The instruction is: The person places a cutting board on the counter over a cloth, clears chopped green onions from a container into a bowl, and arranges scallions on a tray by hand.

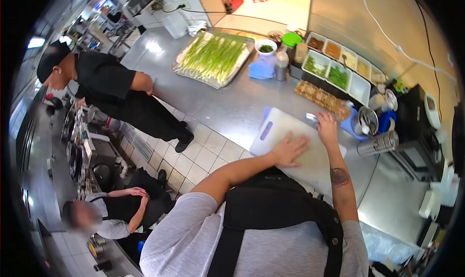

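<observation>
My left hand lies flat on the white cutting board, its fingers spread and somewhat blurred. The board has a slot-shaped handle hole at its left end and sits near the counter's front edge. Beyond the board, my right hand has its fingers bent around the end of a small silver-and-white object. Its kind is too small to make out. Behind my right hand rests a long clear pack of brown, crumbly-looking food.
A tray of green onions stands at the back left of the steel counter. Topping containers and bottles line the back. At right are a steel canister and a dark oven. Two people stand at left.
</observation>
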Motion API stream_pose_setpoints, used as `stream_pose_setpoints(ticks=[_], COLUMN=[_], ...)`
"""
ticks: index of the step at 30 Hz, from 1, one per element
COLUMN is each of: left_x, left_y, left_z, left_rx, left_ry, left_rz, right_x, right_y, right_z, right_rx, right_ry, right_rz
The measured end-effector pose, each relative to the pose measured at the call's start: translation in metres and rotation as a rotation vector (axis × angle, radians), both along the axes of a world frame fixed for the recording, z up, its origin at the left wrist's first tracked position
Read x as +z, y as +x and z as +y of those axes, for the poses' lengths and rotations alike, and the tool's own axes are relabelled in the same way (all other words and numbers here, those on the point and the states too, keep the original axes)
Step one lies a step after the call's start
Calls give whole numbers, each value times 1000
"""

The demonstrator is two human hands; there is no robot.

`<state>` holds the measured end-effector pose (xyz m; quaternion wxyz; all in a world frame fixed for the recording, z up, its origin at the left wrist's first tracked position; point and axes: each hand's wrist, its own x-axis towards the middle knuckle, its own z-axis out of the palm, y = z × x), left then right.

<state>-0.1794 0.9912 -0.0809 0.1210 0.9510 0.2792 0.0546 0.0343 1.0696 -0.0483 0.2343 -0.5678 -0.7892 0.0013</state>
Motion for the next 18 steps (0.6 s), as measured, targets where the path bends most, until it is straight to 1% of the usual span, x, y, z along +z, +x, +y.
stream_pose_setpoints(ticks=[1, 3, 6, 9, 11, 13, 15, 18], left_x=[1, 1, 6, -14, -23, -20, 17, 15], left_y=[1, 4, 8, 23, 39, 65, 70, 45], left_z=[6, 4, 7, 6, -9, -43, -80, -81], left_rx=[-112, -225, -318, -522, -730, -911, -792, -1103], left_ry=[11, -7, 5, -67, -256, -619, -1493, -1198], left_rz=[-33, -94, -130, -181, -345, -369, -160, -507], right_x=[-1, -10, -25, -24, -17, -11, -9, -3], right_y=[-1, -5, -12, -26, -33, -31, -26, -21], right_z=[11, 29, 49, 58, 61, 61, 59, 42], right_rx=[-34, -123, -140, -221, -234, -257, -276, -354], right_ry=[-39, -117, -96, -145, -188, -232, -276, -183], right_rz=[-10, -30, 52, 54, 56, 28, -11, -100])
